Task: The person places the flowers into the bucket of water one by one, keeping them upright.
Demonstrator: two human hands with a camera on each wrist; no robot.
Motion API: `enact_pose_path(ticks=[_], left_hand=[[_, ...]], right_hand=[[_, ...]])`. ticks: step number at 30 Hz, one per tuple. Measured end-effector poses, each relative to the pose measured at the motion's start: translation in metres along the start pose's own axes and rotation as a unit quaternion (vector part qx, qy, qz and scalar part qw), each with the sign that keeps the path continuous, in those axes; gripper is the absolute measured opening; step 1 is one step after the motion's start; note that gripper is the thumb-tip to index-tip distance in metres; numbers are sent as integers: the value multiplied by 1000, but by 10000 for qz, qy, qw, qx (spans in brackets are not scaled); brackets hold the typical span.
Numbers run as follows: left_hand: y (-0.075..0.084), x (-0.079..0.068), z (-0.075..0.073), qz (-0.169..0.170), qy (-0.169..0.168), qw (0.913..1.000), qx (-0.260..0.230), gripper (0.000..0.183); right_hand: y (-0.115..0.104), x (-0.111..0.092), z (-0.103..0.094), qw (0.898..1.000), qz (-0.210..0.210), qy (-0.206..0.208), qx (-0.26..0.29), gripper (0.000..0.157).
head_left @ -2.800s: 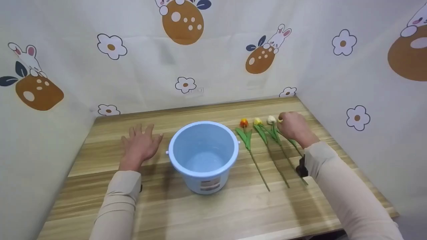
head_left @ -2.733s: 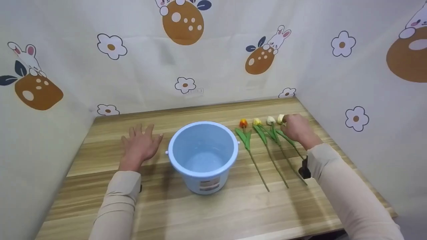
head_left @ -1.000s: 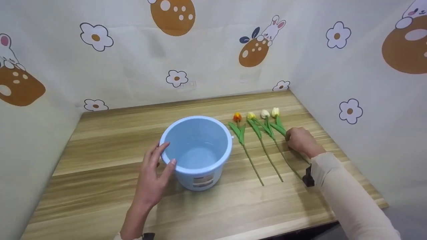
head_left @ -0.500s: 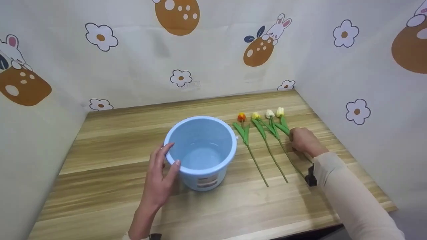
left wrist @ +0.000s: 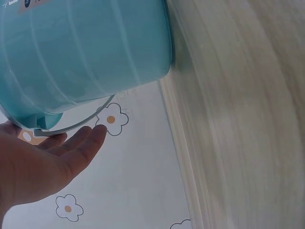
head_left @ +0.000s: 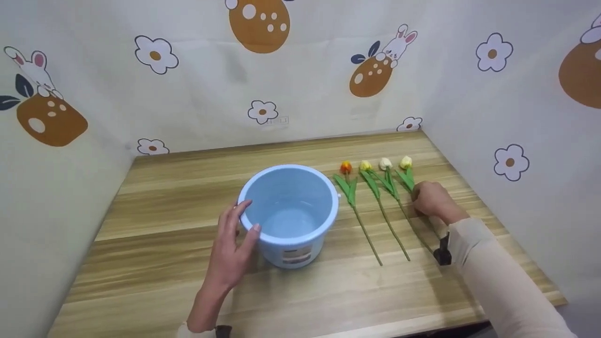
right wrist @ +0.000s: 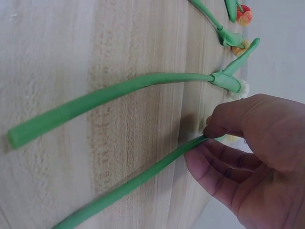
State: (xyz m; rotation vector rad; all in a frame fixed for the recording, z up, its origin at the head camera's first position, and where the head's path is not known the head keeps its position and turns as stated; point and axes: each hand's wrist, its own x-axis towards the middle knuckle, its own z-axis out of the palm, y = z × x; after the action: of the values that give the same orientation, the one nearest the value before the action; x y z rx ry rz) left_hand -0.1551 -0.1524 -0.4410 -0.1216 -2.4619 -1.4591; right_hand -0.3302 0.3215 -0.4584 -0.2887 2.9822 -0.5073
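Note:
In the head view a light-blue bucket [head_left: 296, 256] stands upright on the wooden table. My left hand [head_left: 230, 256] is at its near left rim, index fingertip and thumb hooked over the edge. From the left wrist, other fingers [left wrist: 88, 145] extend below the bucket's handle [left wrist: 78, 124], outside the wall. My right hand [head_left: 434, 199] pinches the green stem of the rightmost tulip [head_left: 406, 163], which is pale yellow and lies on the table. The right wrist view shows thumb and fingertips on that stem [right wrist: 138, 181]. Part of the stem is hidden by my hand.
Beside the bucket lie an orange tulip [head_left: 346, 167], a yellow tulip [head_left: 365, 165] and a white tulip [head_left: 385, 163], roughly parallel, blooms away from me. Patterned cloth walls [head_left: 319, 56] border the table [head_left: 155, 225] at the back and sides.
My left hand has gone from lying spread on the table to the bucket's rim. My right hand has moved from the bloom to the stem, and the pale yellow tulip has shifted right.

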Motion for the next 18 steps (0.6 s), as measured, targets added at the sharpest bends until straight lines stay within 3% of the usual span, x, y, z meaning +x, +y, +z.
enact_pose_path(ticks=[13,18], left_hand=[[-2,-3,1,-78,-142,9996,-240,70],[0,-4,3,-92,-144,9995,-258,69]], right_hand=[[-1,1,-5,9993,-2,-190,328,18],[0,-1,-6,9981,-59,-248,553,12]])
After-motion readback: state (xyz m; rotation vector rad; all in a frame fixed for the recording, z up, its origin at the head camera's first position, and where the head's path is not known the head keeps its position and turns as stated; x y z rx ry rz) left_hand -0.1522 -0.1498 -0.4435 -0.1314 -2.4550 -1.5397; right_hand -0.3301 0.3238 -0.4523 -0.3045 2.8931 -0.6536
